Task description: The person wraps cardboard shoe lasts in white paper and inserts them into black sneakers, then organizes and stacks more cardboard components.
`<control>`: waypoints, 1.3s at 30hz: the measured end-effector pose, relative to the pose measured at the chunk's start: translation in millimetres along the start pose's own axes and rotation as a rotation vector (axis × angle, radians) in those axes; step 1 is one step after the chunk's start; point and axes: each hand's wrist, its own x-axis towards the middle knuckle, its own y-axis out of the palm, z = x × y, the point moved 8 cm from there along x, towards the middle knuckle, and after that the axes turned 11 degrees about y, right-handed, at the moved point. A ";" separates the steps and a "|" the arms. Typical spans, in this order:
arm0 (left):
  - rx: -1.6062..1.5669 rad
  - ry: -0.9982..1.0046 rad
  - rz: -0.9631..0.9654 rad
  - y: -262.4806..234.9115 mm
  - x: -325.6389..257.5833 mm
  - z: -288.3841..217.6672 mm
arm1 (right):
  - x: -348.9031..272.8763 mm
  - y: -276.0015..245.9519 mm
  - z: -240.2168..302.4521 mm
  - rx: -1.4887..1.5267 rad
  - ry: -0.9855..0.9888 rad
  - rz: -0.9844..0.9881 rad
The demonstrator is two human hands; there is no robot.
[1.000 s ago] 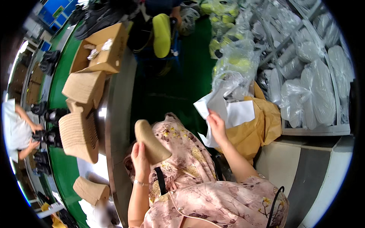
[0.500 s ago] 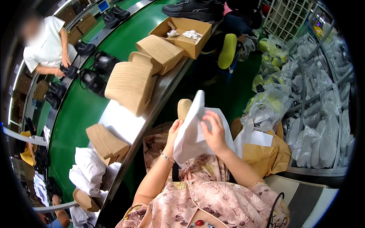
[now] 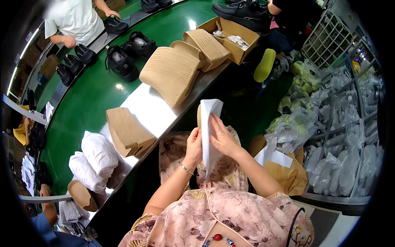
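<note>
Above my lap, my left hand (image 3: 194, 146) is closed round the near end of a tan cardboard shoe insert (image 3: 199, 117). Most of that insert is hidden behind a sheet of white paper (image 3: 207, 144), which stands folded along its right side. My right hand (image 3: 223, 136) grips the paper from the right, fingers close together along the fold and pressing it towards the insert. To the left on the bench lie nested stacks of tan inserts (image 3: 169, 76) and a smaller stack (image 3: 128, 131). Nearer, two white paper-wrapped bundles (image 3: 98, 153) rest beside a loose insert (image 3: 81, 194).
A cardboard box (image 3: 230, 38) with small white pieces stands at the bench's far end. Black shoes (image 3: 122, 64) sit on the green conveyor (image 3: 88, 109), with a co-worker (image 3: 76, 24) beyond. On my right are a brown paper bag (image 3: 286, 175) and a rack of plastic-wrapped soles (image 3: 341, 164).
The white sheet, spread wide before, is now folded narrow against the insert. My right hand has moved from hovering over it to pressing it. The whole view has shifted.
</note>
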 end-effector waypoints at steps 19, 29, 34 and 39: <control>-0.183 0.047 0.019 -4.2 -6.7 -16.7 | 7.3 -14.2 9.6 -0.166 0.032 -0.305; -0.138 0.038 0.015 -10.8 -6.6 -22.7 | 7.9 5.0 15.3 -0.268 0.007 0.060; -0.232 -0.005 -0.010 -9.2 -2.8 -17.1 | -8.7 1.3 27.6 -0.631 -0.027 -0.075; -0.279 -0.047 0.019 -10.9 -4.8 -11.0 | -11.1 2.5 15.2 -0.643 0.102 0.040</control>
